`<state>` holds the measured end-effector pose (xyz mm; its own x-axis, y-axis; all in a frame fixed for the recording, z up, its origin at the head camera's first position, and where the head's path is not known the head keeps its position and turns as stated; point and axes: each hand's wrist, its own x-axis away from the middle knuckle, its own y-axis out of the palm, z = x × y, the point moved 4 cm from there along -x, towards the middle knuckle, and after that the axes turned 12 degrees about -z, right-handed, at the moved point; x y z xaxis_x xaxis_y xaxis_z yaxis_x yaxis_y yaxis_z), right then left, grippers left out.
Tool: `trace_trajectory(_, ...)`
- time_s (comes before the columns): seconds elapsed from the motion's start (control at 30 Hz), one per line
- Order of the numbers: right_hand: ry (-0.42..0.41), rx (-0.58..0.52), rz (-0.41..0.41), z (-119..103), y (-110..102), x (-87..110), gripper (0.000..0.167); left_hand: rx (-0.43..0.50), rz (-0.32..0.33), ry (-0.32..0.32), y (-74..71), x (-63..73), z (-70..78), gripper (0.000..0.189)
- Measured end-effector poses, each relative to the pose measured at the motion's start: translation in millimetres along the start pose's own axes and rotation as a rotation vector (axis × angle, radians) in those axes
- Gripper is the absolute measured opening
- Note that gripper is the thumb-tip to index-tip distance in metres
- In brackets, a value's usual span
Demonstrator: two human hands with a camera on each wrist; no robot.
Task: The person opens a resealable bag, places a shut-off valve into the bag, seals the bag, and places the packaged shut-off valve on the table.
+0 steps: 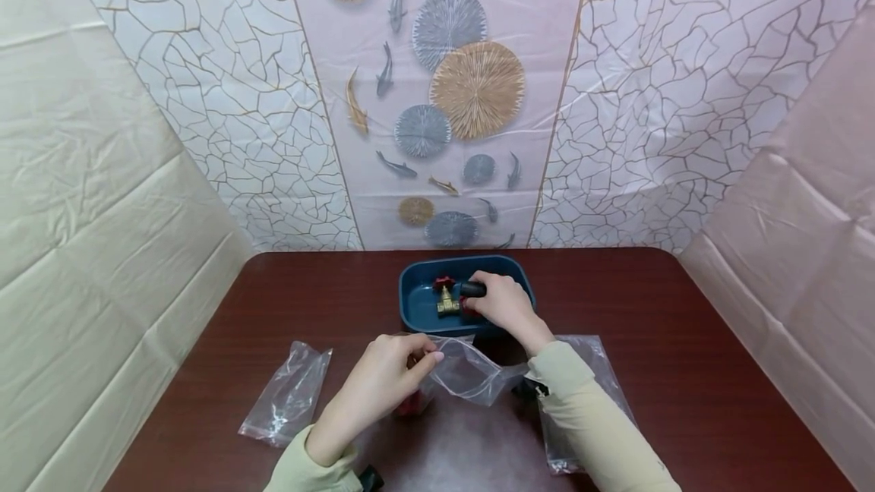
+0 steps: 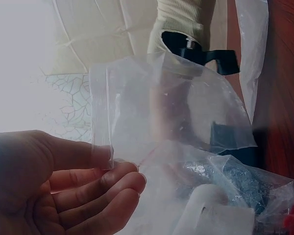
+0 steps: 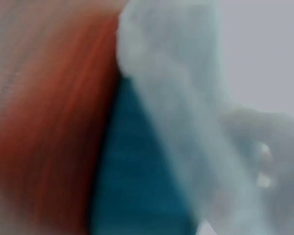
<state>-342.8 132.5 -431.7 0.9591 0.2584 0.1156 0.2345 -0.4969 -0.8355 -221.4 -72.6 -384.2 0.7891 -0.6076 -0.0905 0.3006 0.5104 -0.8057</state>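
My left hand (image 1: 393,370) pinches the edge of a clear zip bag (image 1: 472,374) between thumb and finger, and the bag's mouth gapes toward the right. In the left wrist view, the zip strip of this bag (image 2: 100,117) runs up from my fingertips. My right hand (image 1: 506,302) is inside the blue tray (image 1: 410,310), its thumb and finger around a black cylindrical thing (image 1: 473,289). Just left of it stands a brass valve (image 1: 447,304) with a red handwheel (image 1: 444,282). Another red part shows below my right thumb, mostly hidden. The right wrist view is blurred by plastic.
Flat clear bags lie at the left (image 1: 287,393) and under the right forearm (image 1: 604,359). Below my left hand is a red thing (image 1: 409,404), partly covered. The left wrist view shows a white thing (image 2: 210,215) by crumpled plastic. A patterned cloth hangs behind the table (image 1: 328,287).
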Motion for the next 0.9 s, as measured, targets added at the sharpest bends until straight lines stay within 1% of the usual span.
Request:
trace_trajectory(0.23,-0.043,-0.039,0.066,-16,-31,15.8,0.039,0.002,0.002,-0.001,-0.6,0.0,1.7,0.009)
trace_trajectory(0.37,-0.092,-0.062,0.106,-29,-49,28.2,0.039,0.008,-0.007,-0.002,-0.9,0.5,2.7,0.01)
trace_trajectory(0.53,-0.161,-0.066,0.148,-46,-68,44.9,0.034,0.031,-0.029,-0.009,-0.5,1.0,3.0,0.011)
trace_trajectory(0.67,-0.187,-0.077,0.139,-57,-76,56.0,0.033,0.032,-0.028,-0.012,-0.5,0.5,2.9,0.011)
trace_trajectory(0.77,-0.199,-0.095,0.117,-63,-79,63.6,0.033,0.03,-0.025,-0.013,-0.3,0.1,2.7,0.01)
trace_trajectory(0.9,-0.217,-0.111,0.116,-69,-81,73.2,0.031,0.024,-0.023,-0.01,-0.3,0.1,2.9,0.01)
